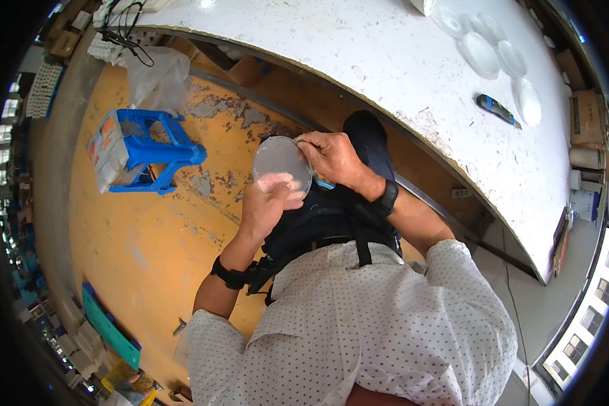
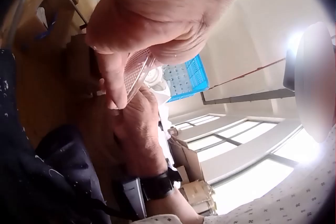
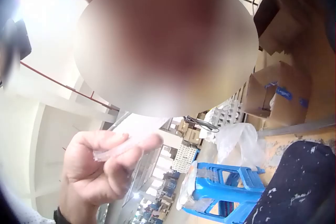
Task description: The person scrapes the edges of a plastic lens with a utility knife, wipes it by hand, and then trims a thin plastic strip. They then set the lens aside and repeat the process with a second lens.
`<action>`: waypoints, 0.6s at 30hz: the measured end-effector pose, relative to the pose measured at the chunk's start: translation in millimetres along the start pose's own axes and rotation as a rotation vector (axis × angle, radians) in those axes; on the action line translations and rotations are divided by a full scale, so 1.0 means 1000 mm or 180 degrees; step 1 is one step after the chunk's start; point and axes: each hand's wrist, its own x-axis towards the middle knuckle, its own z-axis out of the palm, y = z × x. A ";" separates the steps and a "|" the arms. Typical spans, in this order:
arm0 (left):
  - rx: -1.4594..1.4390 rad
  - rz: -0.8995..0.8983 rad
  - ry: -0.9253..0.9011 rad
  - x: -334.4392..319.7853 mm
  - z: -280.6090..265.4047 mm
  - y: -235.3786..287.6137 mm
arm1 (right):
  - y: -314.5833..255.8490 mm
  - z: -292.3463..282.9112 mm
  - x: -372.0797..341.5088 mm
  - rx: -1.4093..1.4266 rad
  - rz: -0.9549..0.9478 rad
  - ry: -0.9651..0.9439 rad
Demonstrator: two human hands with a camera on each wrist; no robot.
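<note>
A clear round disc with a fine mesh-like pattern [image 1: 277,159] is held up over the lap. The left hand [image 1: 271,199] grips its lower edge; fingers show through it. At the upper right edge, the right hand [image 1: 335,159] pinches the rim with bent fingers. In the left wrist view, the left hand [image 2: 157,19] is large at the top, the disc [image 2: 135,69] below it and the right hand [image 2: 139,129] beyond. The right wrist view shows the left hand [image 3: 100,169] pinching the disc [image 3: 131,134]; a large blur covers the upper middle, so the right hand cannot be made out.
On the white table [image 1: 386,61] at the right lie several clear discs [image 1: 480,54] and a blue-and-black cutter [image 1: 497,108]. A blue stool [image 1: 155,145] stands on the yellow floor at the left, near a plastic bag [image 1: 159,78]. The table's edge runs beyond the right hand.
</note>
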 end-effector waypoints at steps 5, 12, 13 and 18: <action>-0.0060 0.1658 0.1063 0.017 0.024 -0.009 | 0.002 0.023 0.001 0.0790 0.0770 0.0878; 0.0274 0.1788 0.1117 0.037 0.032 -0.038 | 0.003 0.025 -0.003 0.0932 0.1256 0.0954; 0.0358 0.1769 0.1067 0.038 0.031 -0.038 | 0.006 0.024 -0.003 0.0909 0.1265 0.0881; 0.0553 0.1578 0.0894 0.031 0.032 -0.036 | 0.007 0.013 -0.002 0.0465 0.0951 0.0768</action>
